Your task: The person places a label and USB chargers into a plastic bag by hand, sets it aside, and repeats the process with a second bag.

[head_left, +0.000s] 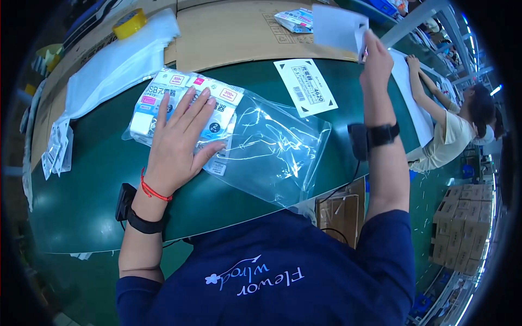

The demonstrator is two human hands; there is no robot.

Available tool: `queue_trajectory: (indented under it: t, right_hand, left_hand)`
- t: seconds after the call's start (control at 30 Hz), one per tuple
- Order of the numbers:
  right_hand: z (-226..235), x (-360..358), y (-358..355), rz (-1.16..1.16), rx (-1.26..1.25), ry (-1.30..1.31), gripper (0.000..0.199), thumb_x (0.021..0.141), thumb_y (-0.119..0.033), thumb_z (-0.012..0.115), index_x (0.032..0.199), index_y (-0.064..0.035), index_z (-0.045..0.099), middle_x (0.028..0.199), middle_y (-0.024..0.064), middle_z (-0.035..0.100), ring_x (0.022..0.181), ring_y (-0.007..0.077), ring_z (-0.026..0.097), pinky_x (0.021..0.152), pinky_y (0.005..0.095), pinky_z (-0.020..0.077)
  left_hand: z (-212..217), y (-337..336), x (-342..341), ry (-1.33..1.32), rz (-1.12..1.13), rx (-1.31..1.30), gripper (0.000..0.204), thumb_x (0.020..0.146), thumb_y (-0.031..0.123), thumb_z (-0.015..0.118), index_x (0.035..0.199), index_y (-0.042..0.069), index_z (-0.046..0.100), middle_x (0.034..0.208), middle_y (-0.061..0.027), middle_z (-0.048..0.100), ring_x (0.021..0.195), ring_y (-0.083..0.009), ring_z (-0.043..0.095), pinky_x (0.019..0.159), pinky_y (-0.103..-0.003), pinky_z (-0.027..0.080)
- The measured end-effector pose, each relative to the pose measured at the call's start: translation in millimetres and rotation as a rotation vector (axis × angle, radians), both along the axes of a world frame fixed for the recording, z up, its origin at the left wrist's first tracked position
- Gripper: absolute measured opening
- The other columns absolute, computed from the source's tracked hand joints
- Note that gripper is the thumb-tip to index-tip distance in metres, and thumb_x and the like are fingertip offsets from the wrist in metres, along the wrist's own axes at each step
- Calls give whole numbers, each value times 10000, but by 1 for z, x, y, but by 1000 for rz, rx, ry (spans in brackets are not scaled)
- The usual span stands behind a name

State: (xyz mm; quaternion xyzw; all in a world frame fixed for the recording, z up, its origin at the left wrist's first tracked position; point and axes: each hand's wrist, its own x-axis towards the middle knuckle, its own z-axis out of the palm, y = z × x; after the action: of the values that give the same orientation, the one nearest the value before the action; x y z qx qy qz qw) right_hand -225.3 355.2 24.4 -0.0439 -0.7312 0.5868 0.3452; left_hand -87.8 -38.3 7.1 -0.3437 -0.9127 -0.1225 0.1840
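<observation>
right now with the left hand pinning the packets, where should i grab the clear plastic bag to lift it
Probably pinch the clear plastic bag at its free corner nearest the body, coming from the person's right. That half lies flat and holds nothing, while the left hand presses the small packets inside the far-left end. The right hand holds a white sheet and would need freeing first.

Packing workshop: green table [98, 206]; stacked cartons [462, 228]; tape roll [129, 23].

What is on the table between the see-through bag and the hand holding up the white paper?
A white barcode label card lies on the green table between the clear bag and the right hand, in the head view.
</observation>
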Motion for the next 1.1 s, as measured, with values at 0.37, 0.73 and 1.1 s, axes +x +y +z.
queue_trajectory:
  t: [0.37, 0.73, 1.1]
  right_hand:
    - [47, 75, -135, 395, 921, 672, 159, 868, -162, 621, 986, -89, 699, 1029, 48, 670, 1000, 209, 607, 823, 310, 426]
    - [29, 114, -159, 397, 1059, 378, 153, 824, -115, 652, 966, -58, 661, 968, 46, 668, 1088, 234, 558, 945, 354, 404]
    - [1, 118, -170, 878, -114, -438, 117, 876, -102, 621, 939, -5, 606, 796, 31, 638, 675, 72, 572, 655, 211, 446]
  left_hand:
    - [8, -4, 17, -971, -445, 1485, 555, 919, 288, 557, 1365, 9, 379, 1361, -168, 458, 1291, -276, 412, 1057, -433, 322]
    - [14, 7, 14, -834, -132, 1987, 368, 973, 219, 471, 1265, -3, 436, 1152, -105, 580, 1050, -183, 585, 893, -328, 476]
    - [3, 11, 16, -696, -5, 1889, 343, 968, 220, 488, 1214, -19, 492, 1083, -113, 608, 963, -166, 616, 795, -295, 519]
